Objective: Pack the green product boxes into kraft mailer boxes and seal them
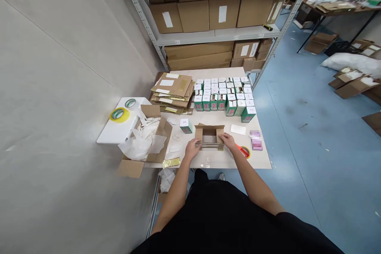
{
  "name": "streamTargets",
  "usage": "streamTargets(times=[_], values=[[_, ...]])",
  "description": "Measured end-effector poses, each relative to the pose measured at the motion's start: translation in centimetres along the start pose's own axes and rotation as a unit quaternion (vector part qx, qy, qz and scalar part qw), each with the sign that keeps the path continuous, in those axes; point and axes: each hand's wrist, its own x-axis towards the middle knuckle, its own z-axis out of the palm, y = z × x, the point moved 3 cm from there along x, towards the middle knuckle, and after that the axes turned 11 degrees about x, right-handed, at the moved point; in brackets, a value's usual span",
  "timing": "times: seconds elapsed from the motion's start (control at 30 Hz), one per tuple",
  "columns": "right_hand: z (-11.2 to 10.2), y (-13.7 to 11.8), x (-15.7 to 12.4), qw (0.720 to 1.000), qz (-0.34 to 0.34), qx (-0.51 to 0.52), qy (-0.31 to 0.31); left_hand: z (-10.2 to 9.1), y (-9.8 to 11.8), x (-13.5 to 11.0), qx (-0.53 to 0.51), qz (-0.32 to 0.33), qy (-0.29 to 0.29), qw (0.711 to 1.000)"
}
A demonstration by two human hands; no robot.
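Open box [210,139] at the near edge of the desk [214,160], flaps spread, held between both hands. Left hand [193,149]: grip closed on the left wall. Right hand [228,141]: grip closed over the right flap. Thin cardboard, probably light and empty. The walls would likely buckle if squeezed, so the folded corners are the best hold.

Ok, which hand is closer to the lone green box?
Left. The left hand, on the left flap of the carton, is just this side of the green box; the right hand is across the carton, farther away.
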Motion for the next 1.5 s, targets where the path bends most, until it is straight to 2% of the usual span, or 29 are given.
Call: streamTargets(times=[0.1, 0.2, 0.3, 0.4, 0.47, 0.63, 0.7, 0.8, 0.9, 0.97, 1.03, 1.1, 1.2, 1.33, 1.5], values=[[-0.8, 0.4, -0.8, 0.998, 0.017, 0.054, -0.029, 0.0, 0.4, 0.2, 0.023, -0.041, 0.019, 0.999], [-0.8, 1.2, -1.5, 0.998, -0.002, 0.055, -0.042, 0.3, 0.9, 0.3, 0.046, -0.087, 0.055, 0.994], [-0.1, 2.2, -1.9, 0.998, -0.019, 0.046, 0.031, 0.6, 1.4, 0.7, 0.066, -0.103, 0.091, 0.988], [0.8, 3.2, -2.2, 0.993, -0.018, 0.017, 0.116, 0.3, 1.8, 1.7, 0.088, -0.118, 0.089, 0.985], [1.2, 3.3, -2.2, 0.992, -0.026, -0.006, 0.127, -0.3, 2.2, 2.7, 0.116, -0.109, 0.073, 0.985], [0.9, 2.5, -1.9, 0.991, -0.046, -0.066, 0.109, -1.5, 2.6, 5.1, 0.16, -0.019, 0.025, 0.987], [0.9, 2.1, -1.8, 0.987, -0.053, -0.113, 0.099, -1.2, 2.0, 5.2, 0.149, -0.015, 0.024, 0.988], [1.5, 1.9, -1.9, 0.975, -0.061, -0.198, 0.075, 0.4, 0.6, 4.2, 0.111, -0.038, 0.01, 0.993], [2.4, 2.2, -2.0, 0.963, -0.039, -0.259, 0.058, 2.4, -0.6, 3.1, 0.048, -0.067, -0.009, 0.997], [2.7, 2.4, -1.9, 0.96, -0.025, -0.275, 0.048, 3.0, -0.8, 3.0, -0.006, -0.078, 0.006, 0.997], [2.7, 2.2, -1.7, 0.96, -0.026, -0.277, 0.035, 3.1, -0.7, 3.7, -0.055, -0.104, 0.031, 0.993], [2.5, 1.9, -1.5, 0.961, -0.033, -0.275, 0.021, 3.0, -0.7, 4.7, -0.086, -0.159, 0.047, 0.982], [2.1, 1.0, -1.4, 0.96, -0.027, -0.278, -0.005, 3.0, -0.8, 6.1, -0.108, -0.236, 0.038, 0.965], [2.1, -0.2, -1.7, 0.957, -0.011, -0.29, -0.017, 3.3, -1.0, 7.1, -0.148, -0.241, -0.005, 0.959], [0.8, -1.3, -2.3, 0.959, -0.082, -0.265, 0.056, 2.8, -1.2, 7.3, -0.167, -0.25, -0.05, 0.952]])
